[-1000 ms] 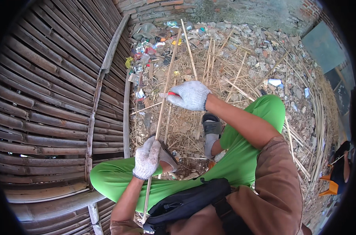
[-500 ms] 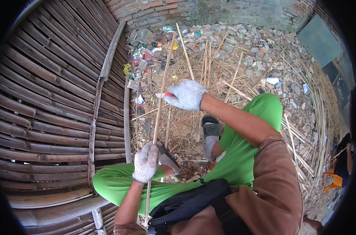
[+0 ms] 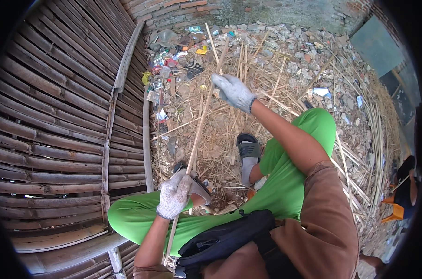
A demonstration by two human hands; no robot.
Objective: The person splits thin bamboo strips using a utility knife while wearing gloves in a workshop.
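A long, thin bamboo strip [image 3: 200, 132] slants across my front, its far end up and to the right. My left hand [image 3: 173, 194], in a whitish knitted glove, is closed round its lower part, above my bent left leg. The near end runs down past my left forearm. Farther up, my right hand [image 3: 235, 92], gloved too, is at the strip with its fingertips against it. The red-handled knife seen in this hand half a second ago is hidden now by the glove.
A bamboo slat wall [image 3: 67, 149] stands close on my left. Litter and rubble [image 3: 173, 60] lie before a brick wall [image 3: 183, 14]. Several loose strips and shavings cover the ground around my sandals [image 3: 249, 148]. At far right, a person sits by an orange stool [image 3: 393, 213].
My right hand has moved up and to the right, away from me along the strip. The strip's far end has swung right. The knife's blade and red handle have gone from sight.
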